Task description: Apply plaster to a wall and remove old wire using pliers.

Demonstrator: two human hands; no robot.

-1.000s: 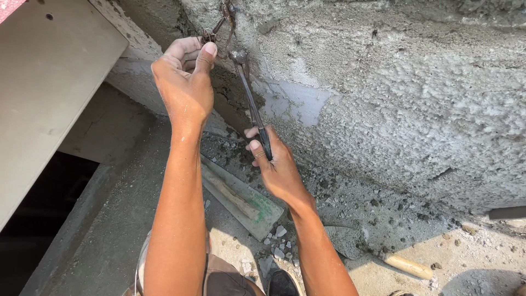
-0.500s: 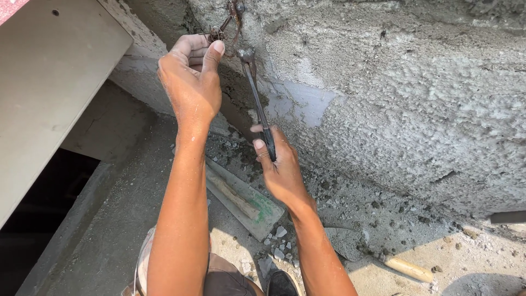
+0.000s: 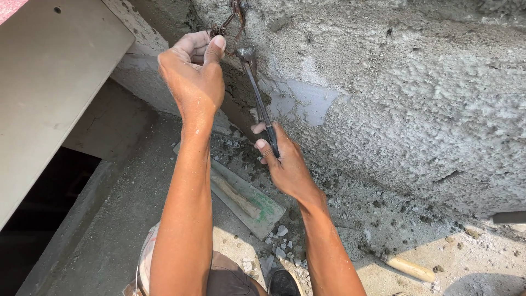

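— Where is the wire (image 3: 222,28)?
— At 12 o'clock, by the wall (image 3: 394,98). The left hand (image 3: 192,71) pinches it, thumb on top.
— And the pliers (image 3: 258,96)?
— The right hand (image 3: 282,161) grips the handles tight. The tip bites the wire at 1 o'clock from those fingers.

I am looking at a building site: a rough, unfinished concrete wall (image 3: 394,104), rusty tie wire (image 3: 227,27) sticking out of it, rubble (image 3: 279,241) on the gritty floor, and a plastering float (image 3: 241,197) lying below.
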